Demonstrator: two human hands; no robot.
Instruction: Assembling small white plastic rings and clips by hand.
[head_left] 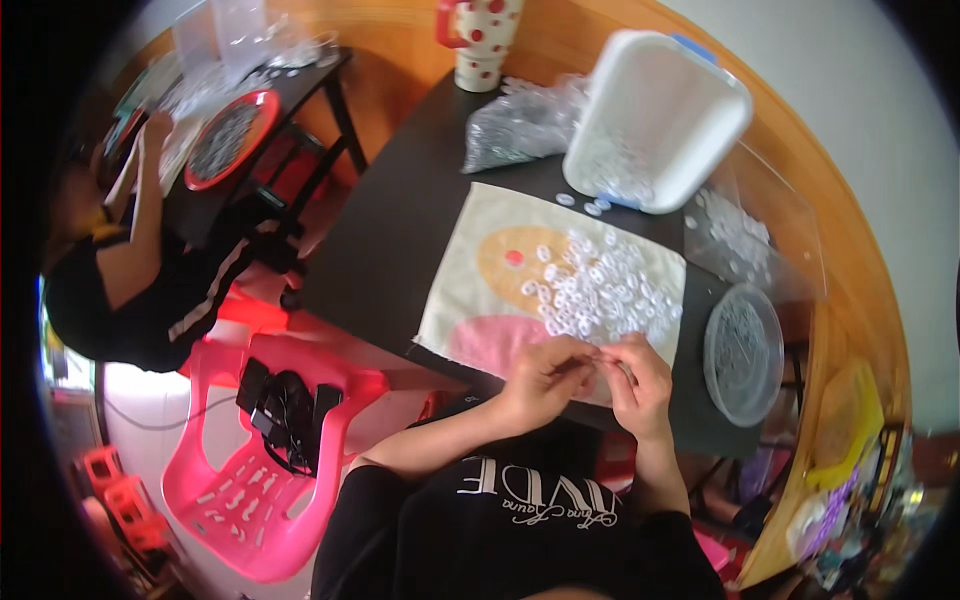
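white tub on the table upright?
No, the white tub lies tipped on its side on the black table, with small white rings spilling onto the cloth.

A home workroom: wooden floor (pixel 800 150), pink plastic chair (pixel 270 480), small piecework tables (pixel 400 220).

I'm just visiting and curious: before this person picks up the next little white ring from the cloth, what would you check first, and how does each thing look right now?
1. Both hands free to reach: not ok; left hand and right hand meet fingertip to fingertip over the cloth's near edge.
2. What they pinch: cannot tell, too small.
3. Supply at hand: ok; pile of white rings lies just beyond the hands.
4. Cloth lying flat: ok.
5. White tub: tipped on its side, rings spilling out; ok.
6. Round clear container within reach at right: ok.
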